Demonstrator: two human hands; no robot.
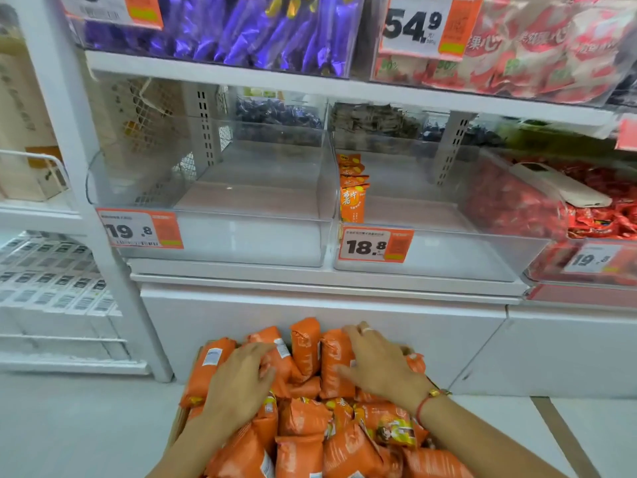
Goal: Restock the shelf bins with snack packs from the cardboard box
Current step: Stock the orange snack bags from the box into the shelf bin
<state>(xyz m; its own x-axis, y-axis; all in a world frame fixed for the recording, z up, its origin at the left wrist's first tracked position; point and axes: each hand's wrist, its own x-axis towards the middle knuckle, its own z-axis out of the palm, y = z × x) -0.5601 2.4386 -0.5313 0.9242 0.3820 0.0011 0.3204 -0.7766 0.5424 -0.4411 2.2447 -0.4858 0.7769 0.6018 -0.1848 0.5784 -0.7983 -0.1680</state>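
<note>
So the white shelf unit (310,281) took up most of the view, with clear plastic bins lined up on the middle level. The left bin (213,201), tagged 19.8 (138,231), had nothing in it that I could see. The middle bin (431,215), tagged 18.8 (375,246), only had a short row of orange packs (352,191) standing upright against its left wall. The bin to the right (568,208) was packed with red wrapped snacks, and a white phone-looking thing (562,188) was lying on top of them. The level above had purple packs (241,25) and red-and-white ones (537,46).

Down on the floor in front of the shelf sat the cardboard box (179,422), pretty much buried under a heap of orange snack packs (303,419); only a bit of its left edge showed.

Both hands were down on that heap. The left hand (238,381) was spread flat with fingers loose, resting on the packs at the left side, not gripping anything. The right hand (375,360) was also splayed open, pressing against a few upright packs near the back, wearing a red string bracelet (425,405) at the wrist.
</note>
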